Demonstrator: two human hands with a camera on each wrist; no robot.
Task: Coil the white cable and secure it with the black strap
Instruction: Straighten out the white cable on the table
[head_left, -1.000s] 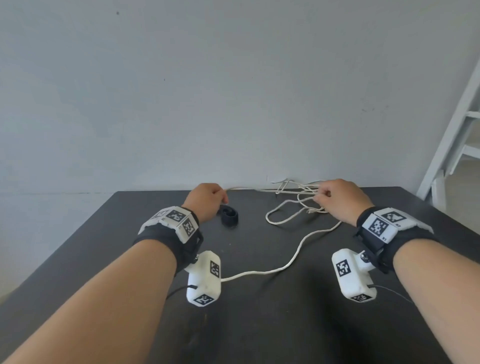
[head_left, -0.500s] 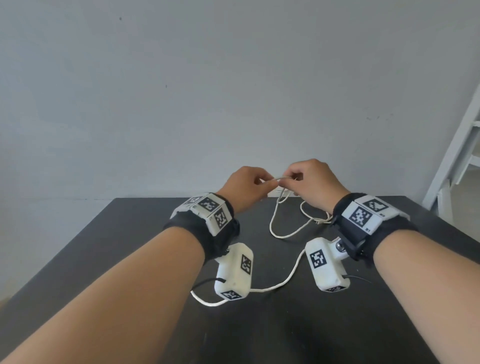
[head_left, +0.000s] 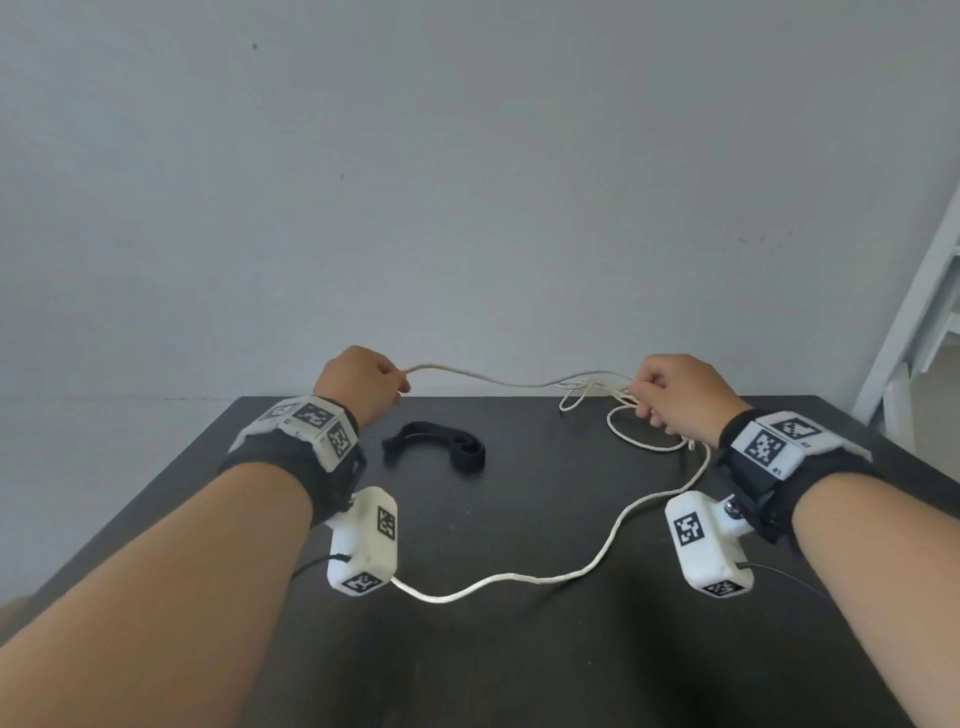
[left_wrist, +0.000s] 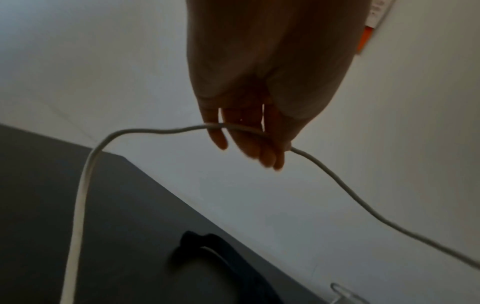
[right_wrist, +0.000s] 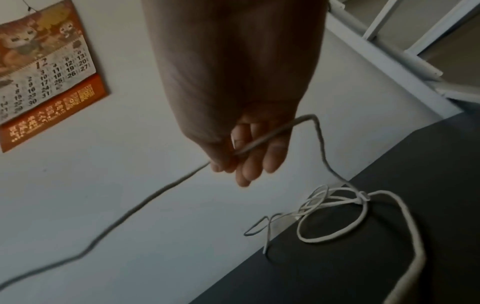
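The white cable (head_left: 498, 381) hangs stretched between my two raised hands above the far edge of the black table (head_left: 519, 649). My left hand (head_left: 363, 382) grips the cable; in the left wrist view the cable (left_wrist: 155, 130) passes under the curled fingers (left_wrist: 262, 152). My right hand (head_left: 670, 395) grips the cable beside a tangle of loops (head_left: 613, 400); those loops (right_wrist: 332, 214) dangle to the table in the right wrist view. A long slack run (head_left: 597, 564) trails across the table towards me. The black strap (head_left: 441, 447) lies curled on the table between the hands, nearer the left.
A grey wall (head_left: 467, 182) stands right behind the table. A white frame (head_left: 919, 322) stands at the right. A calendar (right_wrist: 44, 82) hangs on the wall. White camera housings (head_left: 363, 545) hang under both wrists.
My hands met at the middle half a second ago and have since pulled apart, drawing a length of cable out between them. The strap, hidden then, is back in view.
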